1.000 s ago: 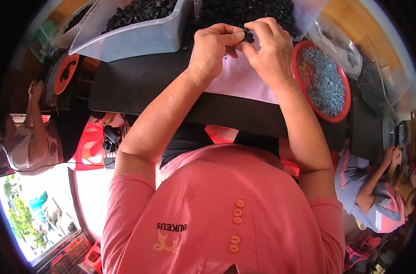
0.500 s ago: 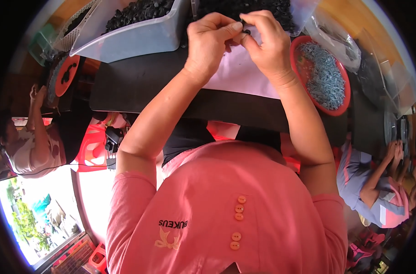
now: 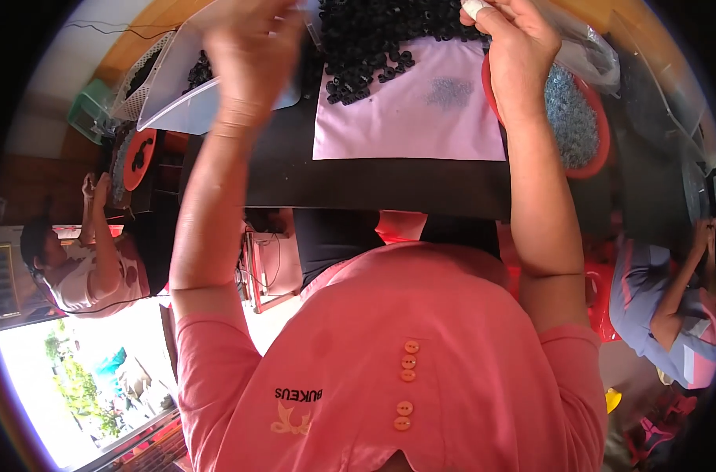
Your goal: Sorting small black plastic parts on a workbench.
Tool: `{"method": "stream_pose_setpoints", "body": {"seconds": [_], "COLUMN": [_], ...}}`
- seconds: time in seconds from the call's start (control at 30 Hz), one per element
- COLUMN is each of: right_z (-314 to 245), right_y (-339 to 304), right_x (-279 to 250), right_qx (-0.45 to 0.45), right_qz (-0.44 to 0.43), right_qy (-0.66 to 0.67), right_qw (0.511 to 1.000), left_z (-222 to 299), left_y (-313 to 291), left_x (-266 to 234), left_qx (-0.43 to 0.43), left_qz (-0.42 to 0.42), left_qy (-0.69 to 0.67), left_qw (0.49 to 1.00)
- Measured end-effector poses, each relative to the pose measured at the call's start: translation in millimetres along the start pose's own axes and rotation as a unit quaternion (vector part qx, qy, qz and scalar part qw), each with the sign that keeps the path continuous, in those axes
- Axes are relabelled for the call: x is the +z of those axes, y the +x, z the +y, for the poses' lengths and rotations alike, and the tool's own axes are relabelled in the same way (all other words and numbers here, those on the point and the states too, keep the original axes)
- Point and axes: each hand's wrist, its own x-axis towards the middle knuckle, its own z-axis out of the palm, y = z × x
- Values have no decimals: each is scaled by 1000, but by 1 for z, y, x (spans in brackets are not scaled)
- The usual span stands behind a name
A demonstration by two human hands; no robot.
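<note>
My left hand (image 3: 252, 59) is a blur above the clear bin (image 3: 186, 112); I cannot tell whether it grips anything. Some black parts (image 3: 366, 63) show inside that bin, and a larger heap lies on the pink cloth (image 3: 409, 138) between my hands. My right hand (image 3: 523, 55), thumb wrapped in white, is curled by the heap's right edge; I cannot tell whether its fingertips grasp a part. My wrist hides some of the red basket (image 3: 591, 160), which holds blue-grey bits (image 3: 572, 118). A clear bag (image 3: 598, 55) lies just beside it. Far left, a white basket (image 3: 132, 104) holds something dark, and an orange tray (image 3: 133, 179) holds a few black pieces.
</note>
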Motion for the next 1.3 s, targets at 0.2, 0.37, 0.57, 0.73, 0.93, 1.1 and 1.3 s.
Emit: {"method": "stream_pose_setpoints", "body": {"seconds": [0.2, 0.37, 0.57, 0.73, 0.93, 1.1, 1.3], "right_z": [13, 24, 29, 33, 37, 38, 48], "right_y": [6, 8, 9, 10, 10, 9, 14], "right_x": [-3, -3, -6, -6, -5, -8, -21], "right_qx": [22, 22, 18, 24, 39, 53, 130], "right_qz": [-28, -19, -30, -33, -32, -41, -116], "right_qy": [-20, -24, -58, -59, -47, -123, -247], "right_qw": [999, 999, 998, 997, 998, 990, 953], "left_z": [30, 24, 26, 24, 23, 25, 24], "left_y": [-48, -66, -66, -71, -75, -65, -56], "left_x": [107, 138, 141, 144, 144, 126, 112], "left_qx": [-30, -47, -37, -21, -6, -55, -97], "left_qz": [-215, -288, -298, -275, -266, -273, -251], "left_qy": [-114, -65, -54, -56, -29, -82, -179], "left_qw": [970, 954, 952, 960, 963, 957, 946]}}
